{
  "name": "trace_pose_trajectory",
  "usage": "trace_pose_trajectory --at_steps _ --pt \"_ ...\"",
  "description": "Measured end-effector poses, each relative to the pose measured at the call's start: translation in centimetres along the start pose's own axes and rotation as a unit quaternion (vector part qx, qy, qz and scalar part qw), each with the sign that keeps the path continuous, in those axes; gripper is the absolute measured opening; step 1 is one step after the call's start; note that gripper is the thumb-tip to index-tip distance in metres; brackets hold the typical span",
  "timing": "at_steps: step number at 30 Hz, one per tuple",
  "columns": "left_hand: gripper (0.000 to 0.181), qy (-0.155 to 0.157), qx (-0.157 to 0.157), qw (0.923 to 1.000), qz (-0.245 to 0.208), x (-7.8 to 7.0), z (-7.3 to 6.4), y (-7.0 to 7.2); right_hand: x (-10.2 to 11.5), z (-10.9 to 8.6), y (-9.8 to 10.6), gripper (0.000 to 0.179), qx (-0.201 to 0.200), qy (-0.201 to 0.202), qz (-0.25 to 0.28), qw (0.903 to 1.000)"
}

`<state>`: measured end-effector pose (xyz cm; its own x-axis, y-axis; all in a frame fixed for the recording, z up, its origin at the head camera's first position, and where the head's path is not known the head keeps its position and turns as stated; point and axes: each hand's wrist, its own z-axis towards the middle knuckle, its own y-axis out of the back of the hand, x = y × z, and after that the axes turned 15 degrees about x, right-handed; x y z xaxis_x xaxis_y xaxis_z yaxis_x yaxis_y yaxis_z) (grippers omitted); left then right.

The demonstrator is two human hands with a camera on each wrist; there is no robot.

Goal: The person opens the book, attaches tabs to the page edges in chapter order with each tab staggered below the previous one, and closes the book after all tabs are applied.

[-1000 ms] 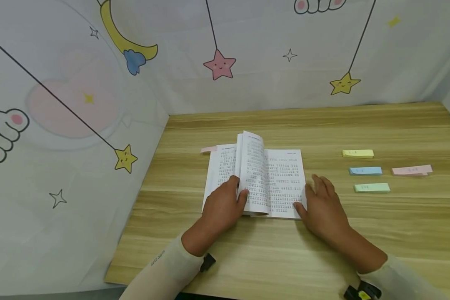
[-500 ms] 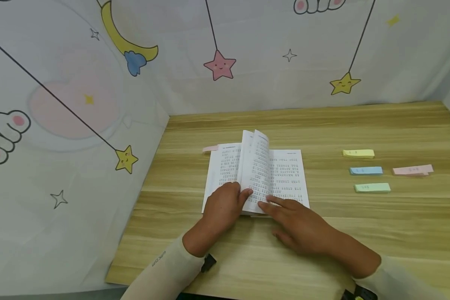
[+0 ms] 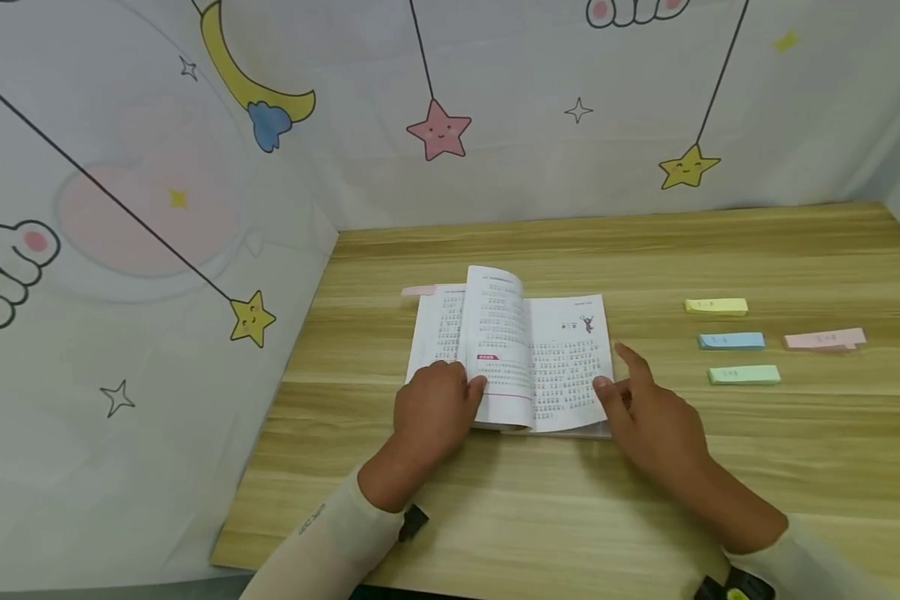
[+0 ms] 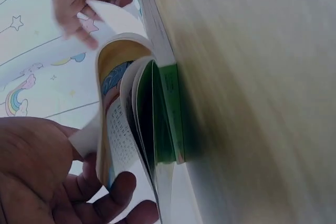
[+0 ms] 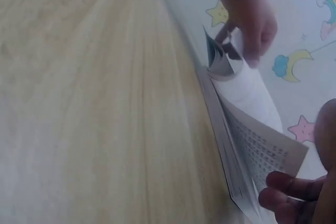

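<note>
An open book (image 3: 570,362) lies on the table, its raised pages (image 3: 498,321) curving up in the middle. My left hand (image 3: 435,408) grips the left part of the book and those raised pages; in the left wrist view its fingers (image 4: 123,187) curl around the bent pages. At the book's right edge is my right hand (image 3: 660,433), index finger extended and thumb tip beside the page edge. In the right wrist view its fingers (image 5: 283,182) touch the underside of a lifted page (image 5: 262,145), with the thumb side apart from it.
A pink tab (image 3: 418,291) sticks out at the book's upper left. To the right lie a yellow strip (image 3: 716,307), a blue strip (image 3: 731,341), a green strip (image 3: 744,375) and a pink strip (image 3: 825,339). A printed cloth (image 3: 525,183) stands behind the table.
The right hand reached left to the raised pages, then came back to the right edge. The right page now shows a small drawing near its top. My left hand keeps its hold, shifted slightly left.
</note>
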<state>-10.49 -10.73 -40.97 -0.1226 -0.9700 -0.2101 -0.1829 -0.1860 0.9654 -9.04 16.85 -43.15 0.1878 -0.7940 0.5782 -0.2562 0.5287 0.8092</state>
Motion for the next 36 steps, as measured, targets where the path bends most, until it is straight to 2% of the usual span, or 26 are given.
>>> trace_pose_trajectory --at_steps 2,6,8,11,13,15,17,18,20,22,24,26,28,31,33,36 --pt "0.036 0.017 -0.010 0.9994 0.030 0.4 0.0 0.2 -0.3 0.1 0.2 0.057 0.013 -0.016 -0.018 0.9996" --pt "0.028 0.055 -0.024 0.9951 0.079 1.6 -0.1 0.4 -1.0 0.3 -0.1 0.043 0.050 -0.020 -0.057 0.9970" --pt "0.026 0.074 -0.018 0.9927 0.093 2.2 -0.1 0.4 -1.2 0.3 -0.3 0.038 0.058 -0.017 -0.069 0.9958" --pt "0.025 0.097 0.011 0.9903 0.099 2.9 -0.1 0.1 -1.3 0.2 -0.4 0.037 0.060 -0.009 -0.077 0.9952" --pt "0.026 0.098 0.023 0.9904 0.094 3.1 0.0 -0.1 -1.3 0.2 -0.3 0.038 0.064 -0.006 -0.083 0.9945" --pt "0.033 0.075 0.023 0.9925 0.094 3.2 0.0 -0.4 -1.2 0.2 -0.2 0.039 0.071 -0.002 -0.088 0.9936" --pt "0.041 0.007 0.005 0.9941 0.108 3.2 0.2 -0.7 -1.2 0.2 0.0 0.040 0.079 -0.001 -0.094 0.9925" --pt "0.047 -0.036 0.000 0.9922 0.119 3.2 0.2 -0.8 -1.2 0.1 0.0 0.041 0.082 -0.001 -0.095 0.9921" --pt "0.053 -0.135 0.001 0.9803 0.145 2.9 0.0 -1.1 -1.1 0.1 0.1 0.042 0.089 0.000 -0.098 0.9912" --pt "0.050 -0.223 0.022 0.9614 0.159 2.3 -0.4 -1.1 -1.1 0.1 0.2 0.043 0.095 0.001 -0.100 0.9904" --pt "0.046 -0.267 0.062 0.9484 0.160 1.4 -1.0 -1.1 -1.0 0.1 0.2 0.044 0.098 0.003 -0.102 0.9900" --pt "0.041 -0.275 0.087 0.9446 0.155 0.6 -1.4 -1.0 -1.1 0.1 0.2 0.044 0.100 0.003 -0.101 0.9898" --pt "0.043 -0.259 0.103 0.9486 0.149 0.1 -1.5 -1.0 -1.1 0.2 0.2 0.044 0.101 0.003 -0.101 0.9898" --pt "0.053 -0.235 0.109 0.9559 0.138 -0.3 -1.4 -1.1 -1.2 0.3 0.2 0.044 0.102 0.004 -0.100 0.9897" --pt "0.057 -0.231 0.114 0.9571 0.132 -0.4 -1.3 -1.3 -1.3 0.3 0.3 0.043 0.103 0.008 -0.101 0.9896" --pt "0.054 -0.229 0.124 0.9568 0.130 -0.4 -1.1 -1.7 -1.6 0.5 0.5 0.040 0.109 0.026 -0.094 0.9893"
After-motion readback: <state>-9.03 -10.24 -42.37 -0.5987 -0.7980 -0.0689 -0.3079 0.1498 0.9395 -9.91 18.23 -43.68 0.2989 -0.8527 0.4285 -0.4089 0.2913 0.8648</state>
